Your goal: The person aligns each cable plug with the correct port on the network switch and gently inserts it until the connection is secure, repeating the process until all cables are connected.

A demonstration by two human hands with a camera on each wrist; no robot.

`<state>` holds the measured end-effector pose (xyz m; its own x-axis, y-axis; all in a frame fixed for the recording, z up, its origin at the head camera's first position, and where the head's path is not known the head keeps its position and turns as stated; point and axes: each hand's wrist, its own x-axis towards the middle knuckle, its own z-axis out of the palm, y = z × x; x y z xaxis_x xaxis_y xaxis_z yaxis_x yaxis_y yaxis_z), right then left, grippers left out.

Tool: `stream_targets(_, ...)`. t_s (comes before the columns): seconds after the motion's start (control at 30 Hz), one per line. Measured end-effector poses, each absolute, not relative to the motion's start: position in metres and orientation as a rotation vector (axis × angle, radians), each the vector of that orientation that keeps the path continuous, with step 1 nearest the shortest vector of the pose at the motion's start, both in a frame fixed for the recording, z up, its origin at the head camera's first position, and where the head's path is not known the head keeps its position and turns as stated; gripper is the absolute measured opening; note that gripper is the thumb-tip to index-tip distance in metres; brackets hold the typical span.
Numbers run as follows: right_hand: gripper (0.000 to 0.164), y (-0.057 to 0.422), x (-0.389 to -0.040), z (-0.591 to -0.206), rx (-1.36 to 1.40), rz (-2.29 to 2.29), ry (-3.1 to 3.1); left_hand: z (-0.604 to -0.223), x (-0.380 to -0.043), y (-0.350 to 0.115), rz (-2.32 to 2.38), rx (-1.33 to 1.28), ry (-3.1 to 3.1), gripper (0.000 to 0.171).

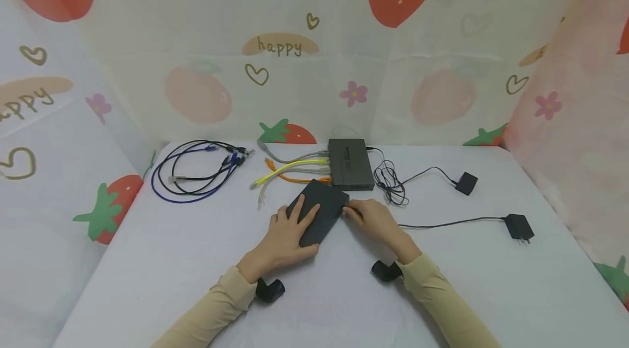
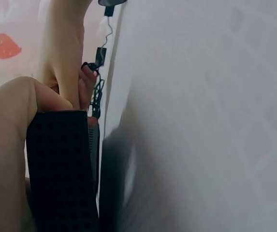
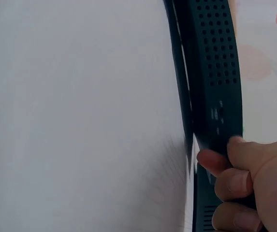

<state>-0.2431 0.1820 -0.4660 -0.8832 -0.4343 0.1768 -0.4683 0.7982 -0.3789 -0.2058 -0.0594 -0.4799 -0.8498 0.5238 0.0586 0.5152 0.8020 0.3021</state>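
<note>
A flat dark box (image 1: 321,208) with perforated sides, resembling a network switch, lies at an angle in the middle of the table. My left hand (image 1: 287,236) rests on its top with spread, mostly straight fingers, its thumb along the near edge. At the box's right corner, my right hand (image 1: 369,219) has curled fingers and pinches the end of a black power cord (image 1: 452,223). The plug itself is hidden by the fingers. In the right wrist view, thumb and fingertips touch the box's perforated side panel (image 3: 220,63) beside small printed markings.
Behind stands a grey network switch (image 1: 351,165) with yellow, orange and grey cables (image 1: 290,165) on its left. Coiled black and blue cables (image 1: 196,173) lie at back left. Two black power adapters (image 1: 466,183) lie to the right, one with a bundled cord (image 1: 390,181).
</note>
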Motion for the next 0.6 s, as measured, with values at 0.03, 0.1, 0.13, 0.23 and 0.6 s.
stream_targets(0.03,0.018,0.181,-0.244,-0.466,0.732,0.644,-2.899,-0.48,-0.206,-0.06,0.487,0.859,2.953,0.082)
stream_targets(0.1,0.017,0.18,-0.245,-0.465,0.742,0.647,-2.893,-0.479,-0.206,-0.062,0.492,0.867,2.951,0.081)
stream_targets(0.13,0.017,0.18,-0.245,-0.465,0.747,0.649,-2.893,-0.48,-0.206,-0.062,0.49,0.873,2.953,0.081)
stream_targets(0.23,0.018,0.179,-0.245,-0.467,0.749,0.663,-2.914,-0.481,-0.205,-0.062,0.464,0.871,2.962,0.081)
stream_targets(0.6,0.018,0.189,-0.248,-0.471,0.714,0.791,-3.018,-0.481,-0.205,-0.057,0.437,0.827,2.962,0.085)
